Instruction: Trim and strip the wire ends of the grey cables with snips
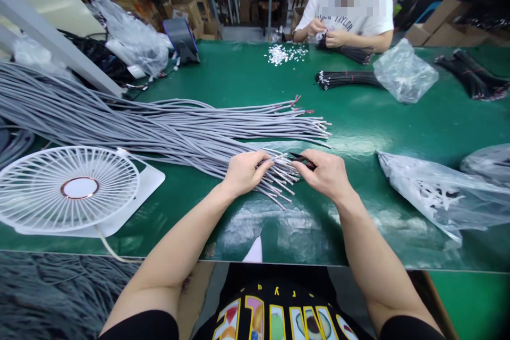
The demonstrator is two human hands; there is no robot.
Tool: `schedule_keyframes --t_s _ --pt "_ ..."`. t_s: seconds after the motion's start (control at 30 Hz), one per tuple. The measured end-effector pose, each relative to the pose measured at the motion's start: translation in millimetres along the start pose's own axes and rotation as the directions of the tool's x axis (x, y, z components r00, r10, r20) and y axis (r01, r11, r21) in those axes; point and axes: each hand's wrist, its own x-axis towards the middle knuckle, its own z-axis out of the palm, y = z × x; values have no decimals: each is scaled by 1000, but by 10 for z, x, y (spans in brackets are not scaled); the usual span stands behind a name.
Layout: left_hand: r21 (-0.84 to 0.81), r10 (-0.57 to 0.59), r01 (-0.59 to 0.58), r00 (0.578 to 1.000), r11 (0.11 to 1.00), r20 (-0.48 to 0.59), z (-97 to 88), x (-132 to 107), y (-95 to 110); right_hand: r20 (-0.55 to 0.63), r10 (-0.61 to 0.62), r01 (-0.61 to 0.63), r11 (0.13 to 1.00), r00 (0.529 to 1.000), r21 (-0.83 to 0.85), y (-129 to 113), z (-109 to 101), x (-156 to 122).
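Observation:
A large bundle of grey cables (pixel 171 141) runs in from the left, with its stripped, pale ends fanned out near the middle of the green table. My left hand (pixel 245 171) pinches one grey cable close to its end, thumb against fingers. Just right of it, my right hand (pixel 329 172) is closed around a small dark tool, apparently cutters or pliers (pixel 305 159), whose tip points left at the cable ends. The tool's handles are mostly hidden in my palm. Other cable ends (pixel 285 188) lie beneath and in front of both hands.
A white fan (pixel 79 188) stands at left. Plastic bags (pixel 434 191) with white pieces lie at right. Across the green table (pixel 239 74), a person (pixel 350 16) handles black cables behind small white bits (pixel 281 54), black cable bundles (pixel 348 79) and a clear bag (pixel 405 71).

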Motion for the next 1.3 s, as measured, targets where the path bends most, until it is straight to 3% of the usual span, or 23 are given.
schedule_keyframes --t_s 0.47,1.1,1.2,1.3 --pt "150 52 -53 999 987 9 10 0 -3 40 -22 23 1000 999 -20 -48 97 -15" --pt "150 61 -64 998 987 20 54 -18 -20 58 23 -23 1000 998 -11 -72 116 -11" --pt "102 30 -36 998 994 54 59 -12 -36 64 38 -38 999 997 -2 -102 167 -13" --pt "-70 0 10 991 997 137 17 13 -63 62 39 -41 998 997 38 -121 203 -8"
